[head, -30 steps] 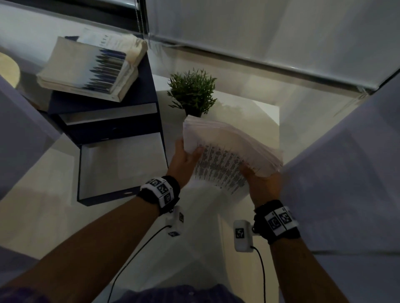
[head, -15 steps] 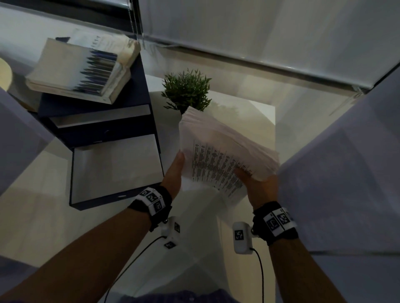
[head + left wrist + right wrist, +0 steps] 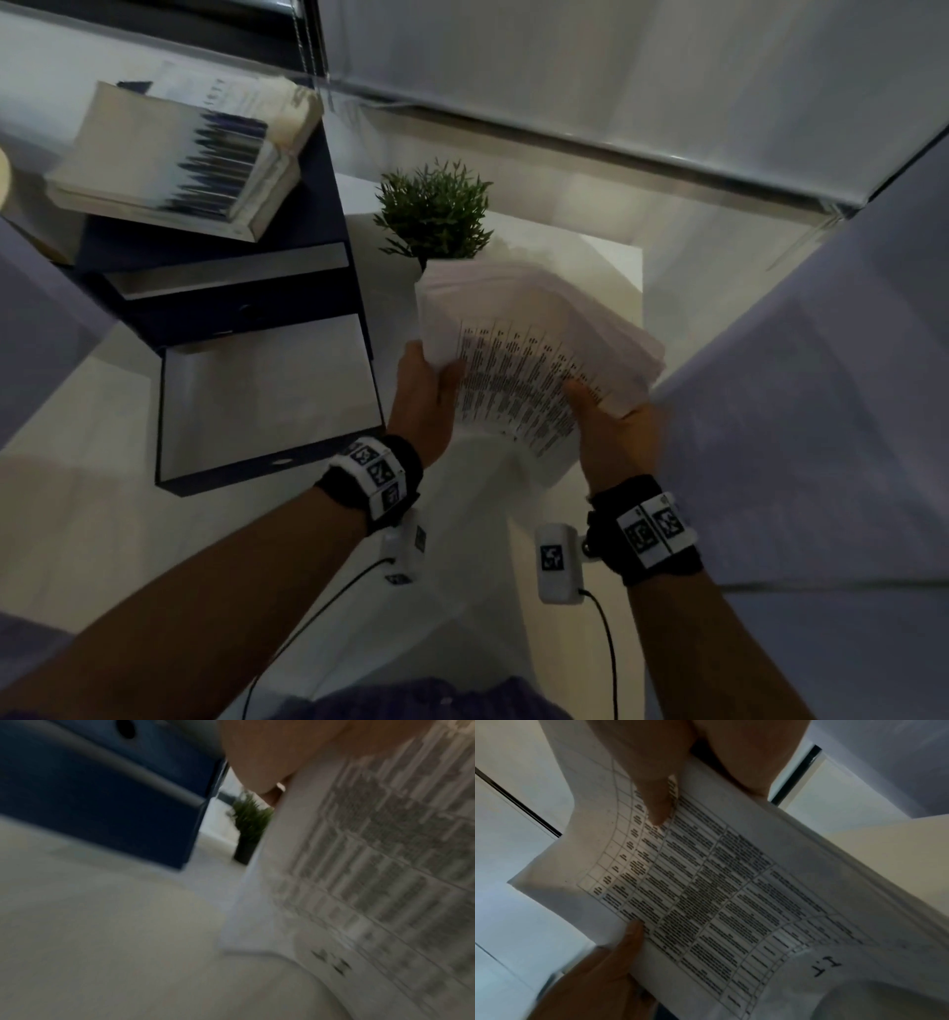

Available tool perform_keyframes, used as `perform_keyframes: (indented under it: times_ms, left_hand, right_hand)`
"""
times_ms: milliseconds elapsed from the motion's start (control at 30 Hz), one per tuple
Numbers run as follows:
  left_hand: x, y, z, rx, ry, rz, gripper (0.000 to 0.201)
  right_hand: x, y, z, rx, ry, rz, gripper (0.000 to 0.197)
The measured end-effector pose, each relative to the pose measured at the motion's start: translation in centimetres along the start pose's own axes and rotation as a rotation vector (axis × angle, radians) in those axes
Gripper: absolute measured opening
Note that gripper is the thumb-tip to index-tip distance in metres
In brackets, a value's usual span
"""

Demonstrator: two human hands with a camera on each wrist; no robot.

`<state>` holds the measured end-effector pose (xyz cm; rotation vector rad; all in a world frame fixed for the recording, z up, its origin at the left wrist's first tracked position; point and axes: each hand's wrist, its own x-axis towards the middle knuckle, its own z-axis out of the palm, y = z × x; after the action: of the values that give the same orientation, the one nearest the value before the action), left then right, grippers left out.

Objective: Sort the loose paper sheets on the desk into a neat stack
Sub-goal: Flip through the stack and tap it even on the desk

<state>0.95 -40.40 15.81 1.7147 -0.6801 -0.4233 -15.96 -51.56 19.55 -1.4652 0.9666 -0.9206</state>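
Observation:
A thick bundle of white paper sheets [image 3: 534,334] is held upright above the desk, its front sheet printed with a table of text [image 3: 706,882]. My left hand [image 3: 429,395] grips the bundle's left edge, thumb on the front sheet. My right hand [image 3: 611,416] grips its lower right corner, thumb [image 3: 654,801] pressed on the printed page. The sheets' top edges are fanned and uneven. The left wrist view is blurred and shows the printed sheets [image 3: 372,872] beside the hand.
A dark blue file box [image 3: 231,288] stands on the white desk [image 3: 102,514] to the left, with books [image 3: 174,164] stacked on top. A small potted plant [image 3: 436,210] sits just behind the papers. Grey partitions [image 3: 821,385] close in on the right.
The bundle has dropped a little and tilted back toward upright. My left thumb has come round onto the front sheet; my right hand keeps its hold.

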Motion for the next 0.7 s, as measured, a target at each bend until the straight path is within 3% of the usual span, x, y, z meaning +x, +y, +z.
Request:
perform_keyframes:
  times_ms: [133,333,467,533,600,700]
  left_hand:
    - [-0.1,-2.4,-1.2,-0.012,-0.105,-0.021,0.063]
    - [2.0,-2.2,-1.4,-0.184,-0.258,-0.118,0.096]
    - [2.1,-1.2,-1.3,-0.122,-0.348,-0.09,0.079]
    - [1.8,-1.4,-1.1,-0.099,-0.371,-0.083,0.083]
    - [1.6,-1.6,-0.8,-0.1,-0.331,-0.084,0.083]
    - [1.4,-1.5,-0.4,-0.143,-0.237,-0.071,0.053]
  right_hand:
    - [-0.5,1.4,-0.3,0.004,-0.027,0.063,0.052]
    - [0.4,3.3,-0.2,0.024,-0.039,0.119,0.054]
    - [1.1,5.1,0.0,0.03,0.026,0.195,0.058]
    - [1.1,5.3,0.3,0.022,0.034,0.197,0.051]
    - [1.1,5.1,0.5,0.05,0.065,0.213,0.045]
    - [1.2,4.8,0.5,0.082,0.075,0.232,0.041]
